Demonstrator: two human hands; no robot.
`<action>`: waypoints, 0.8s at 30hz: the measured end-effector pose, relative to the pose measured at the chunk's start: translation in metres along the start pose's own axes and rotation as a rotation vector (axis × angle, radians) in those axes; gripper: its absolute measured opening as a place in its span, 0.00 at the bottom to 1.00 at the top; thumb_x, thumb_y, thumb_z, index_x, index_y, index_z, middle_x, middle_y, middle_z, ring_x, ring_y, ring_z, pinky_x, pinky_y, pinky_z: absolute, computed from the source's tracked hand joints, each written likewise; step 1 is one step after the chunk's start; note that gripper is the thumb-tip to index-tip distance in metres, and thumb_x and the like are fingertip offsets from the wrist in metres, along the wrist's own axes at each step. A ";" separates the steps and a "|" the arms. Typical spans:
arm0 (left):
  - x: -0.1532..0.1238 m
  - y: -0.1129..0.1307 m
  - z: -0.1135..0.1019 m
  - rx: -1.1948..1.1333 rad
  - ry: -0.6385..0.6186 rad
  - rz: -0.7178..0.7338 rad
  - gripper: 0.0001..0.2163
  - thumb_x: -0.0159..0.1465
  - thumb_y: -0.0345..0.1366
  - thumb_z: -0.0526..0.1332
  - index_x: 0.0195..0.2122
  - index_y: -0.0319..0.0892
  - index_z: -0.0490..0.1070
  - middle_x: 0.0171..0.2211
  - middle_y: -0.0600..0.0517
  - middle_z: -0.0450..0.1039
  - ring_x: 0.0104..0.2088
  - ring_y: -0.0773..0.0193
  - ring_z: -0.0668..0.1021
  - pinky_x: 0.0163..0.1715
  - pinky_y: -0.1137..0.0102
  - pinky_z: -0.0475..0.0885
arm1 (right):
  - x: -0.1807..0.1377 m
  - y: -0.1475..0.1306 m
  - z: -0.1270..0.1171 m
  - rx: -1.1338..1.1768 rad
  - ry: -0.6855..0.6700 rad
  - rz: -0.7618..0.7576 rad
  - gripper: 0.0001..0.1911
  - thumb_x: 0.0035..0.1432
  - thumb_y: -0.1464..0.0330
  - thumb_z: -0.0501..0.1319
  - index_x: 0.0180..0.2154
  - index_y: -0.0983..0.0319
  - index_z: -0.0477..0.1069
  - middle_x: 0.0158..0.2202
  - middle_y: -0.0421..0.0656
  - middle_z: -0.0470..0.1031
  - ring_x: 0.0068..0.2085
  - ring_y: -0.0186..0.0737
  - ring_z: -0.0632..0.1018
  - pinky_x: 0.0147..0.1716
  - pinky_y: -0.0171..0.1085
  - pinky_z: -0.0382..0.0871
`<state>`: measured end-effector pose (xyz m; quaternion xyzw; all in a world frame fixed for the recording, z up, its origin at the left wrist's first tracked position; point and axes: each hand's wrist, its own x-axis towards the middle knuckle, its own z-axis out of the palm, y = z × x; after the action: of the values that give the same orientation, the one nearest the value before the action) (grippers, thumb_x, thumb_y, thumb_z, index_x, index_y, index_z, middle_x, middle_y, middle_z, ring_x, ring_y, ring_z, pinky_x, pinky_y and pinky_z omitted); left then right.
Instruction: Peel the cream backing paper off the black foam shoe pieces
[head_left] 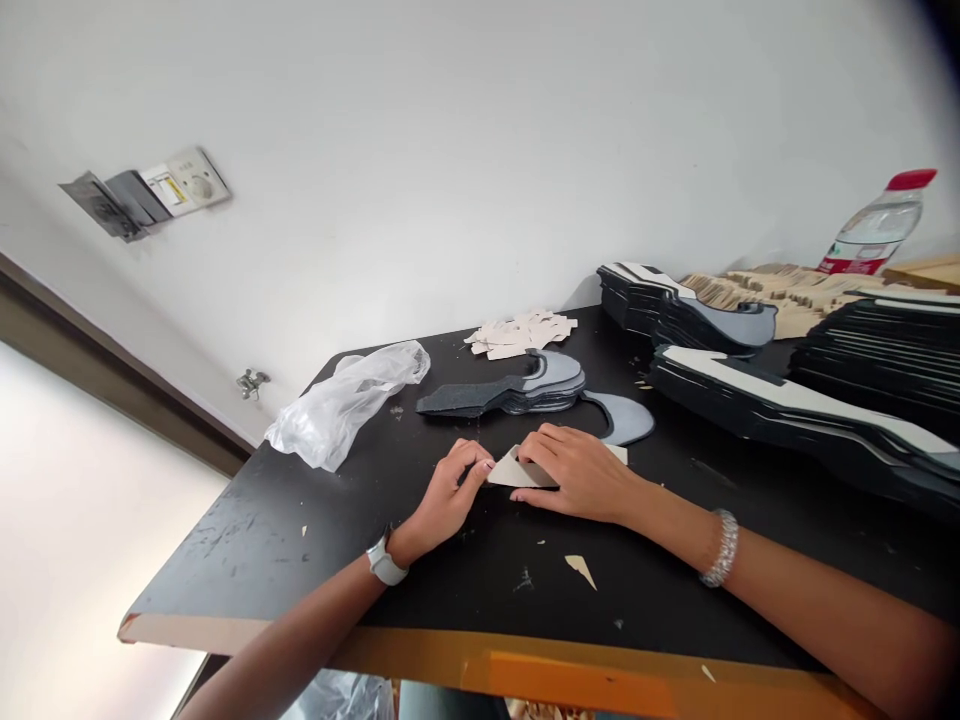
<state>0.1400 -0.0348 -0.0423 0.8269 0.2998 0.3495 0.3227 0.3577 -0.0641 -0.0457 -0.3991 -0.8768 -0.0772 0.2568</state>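
My left hand is closed, thumb and forefinger pinching the pointed left tip of an off-white flat piece. Over the middle of that piece, my right hand is bent, its fingers gripping it from above and its thumb near the front edge. The right end of the piece shows past the knuckles. Just behind my right hand lies a grey curved shoe-upper piece, partly hidden by the hand. A small stack of dark and grey shoe-upper pieces lies beyond both hands.
A crumpled plastic bag lies at the left. White scraps are piled near the wall. Tall stacks of black-edged pieces fill the right, with a water bottle behind. A cream scrap lies near the taped front edge.
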 end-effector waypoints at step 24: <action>-0.004 0.009 0.007 0.393 0.040 0.217 0.13 0.69 0.34 0.49 0.26 0.42 0.59 0.24 0.54 0.63 0.26 0.67 0.65 0.29 0.70 0.62 | 0.004 -0.003 -0.001 0.804 0.088 0.428 0.23 0.66 0.59 0.48 0.21 0.61 0.63 0.20 0.38 0.67 0.24 0.35 0.69 0.28 0.35 0.61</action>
<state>0.1456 -0.0450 -0.0408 0.8943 0.2778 0.3333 0.1097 0.3534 -0.0634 -0.0426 -0.4360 -0.7232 0.3073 0.4386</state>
